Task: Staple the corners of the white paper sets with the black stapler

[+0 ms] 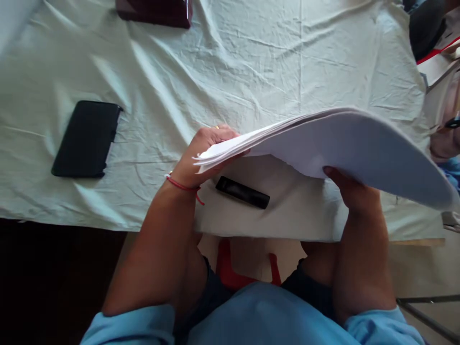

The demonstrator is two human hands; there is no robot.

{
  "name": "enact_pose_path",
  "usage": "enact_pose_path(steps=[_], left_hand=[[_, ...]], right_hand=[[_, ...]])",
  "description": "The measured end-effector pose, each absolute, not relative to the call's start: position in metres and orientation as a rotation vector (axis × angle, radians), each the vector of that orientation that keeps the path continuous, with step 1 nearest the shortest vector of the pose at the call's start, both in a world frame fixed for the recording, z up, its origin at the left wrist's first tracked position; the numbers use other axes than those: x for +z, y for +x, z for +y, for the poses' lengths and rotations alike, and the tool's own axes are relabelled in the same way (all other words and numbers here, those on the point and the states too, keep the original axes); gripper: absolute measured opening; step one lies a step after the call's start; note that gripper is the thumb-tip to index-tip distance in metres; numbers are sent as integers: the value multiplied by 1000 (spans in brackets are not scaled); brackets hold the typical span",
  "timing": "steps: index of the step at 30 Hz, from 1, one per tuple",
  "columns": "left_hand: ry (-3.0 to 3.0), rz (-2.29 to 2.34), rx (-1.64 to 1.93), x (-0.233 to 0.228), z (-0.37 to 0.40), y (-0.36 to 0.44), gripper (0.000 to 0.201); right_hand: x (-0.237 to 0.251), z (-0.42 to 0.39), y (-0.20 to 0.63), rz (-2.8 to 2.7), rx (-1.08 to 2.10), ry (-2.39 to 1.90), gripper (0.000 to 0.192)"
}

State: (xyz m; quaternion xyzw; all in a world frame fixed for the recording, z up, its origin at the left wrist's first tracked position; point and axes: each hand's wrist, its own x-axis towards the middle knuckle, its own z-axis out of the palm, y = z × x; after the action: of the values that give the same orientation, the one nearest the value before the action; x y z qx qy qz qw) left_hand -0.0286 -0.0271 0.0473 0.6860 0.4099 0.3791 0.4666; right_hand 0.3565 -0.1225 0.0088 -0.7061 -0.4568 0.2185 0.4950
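Both of my hands hold a thick stack of white paper sheets (pixel 338 139) above the front of the table, and the stack bends in an arch. My left hand (pixel 215 143) grips its left end, where the sheet edges fan apart slightly. On the right, my right hand (pixel 347 187) has its thumb pressed on the near face of the stack; its other fingers are hidden behind the paper. Under the stack, near the table's front edge, lies a small black oblong object (pixel 242 192) that looks like a stapler.
A pale, wrinkled cloth (pixel 161 72) covers the table. At the left lies a flat black case (pixel 86 139). A dark maroon box (pixel 154 10) stands at the far edge. Part of another person (pixel 443 139) shows at the right, and a red stool (pixel 230 273) is below me.
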Motion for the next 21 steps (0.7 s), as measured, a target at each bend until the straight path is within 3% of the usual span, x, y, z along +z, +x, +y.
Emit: enact_pose_path(steps=[3,6,10,14,21], left_hand=[[1587,1140,942,44,-28,-25,38],[1430,1185,1001,43,-31,-19,49],[1302,1165,981,45,-34,-10,58],[1223,1097,855,48,-36,-6,59],[1186,901,513,55,-36,-15,70]], right_hand=[[16,-121,345,-1128,408,-1699,42],[24,-118,332,-867,555,-1473,51],[32,-114,322,-618,620,-1365,47],[37,-110,322,-557,636,-1289,36],[37,-106,329,-558,712,-1259,33]])
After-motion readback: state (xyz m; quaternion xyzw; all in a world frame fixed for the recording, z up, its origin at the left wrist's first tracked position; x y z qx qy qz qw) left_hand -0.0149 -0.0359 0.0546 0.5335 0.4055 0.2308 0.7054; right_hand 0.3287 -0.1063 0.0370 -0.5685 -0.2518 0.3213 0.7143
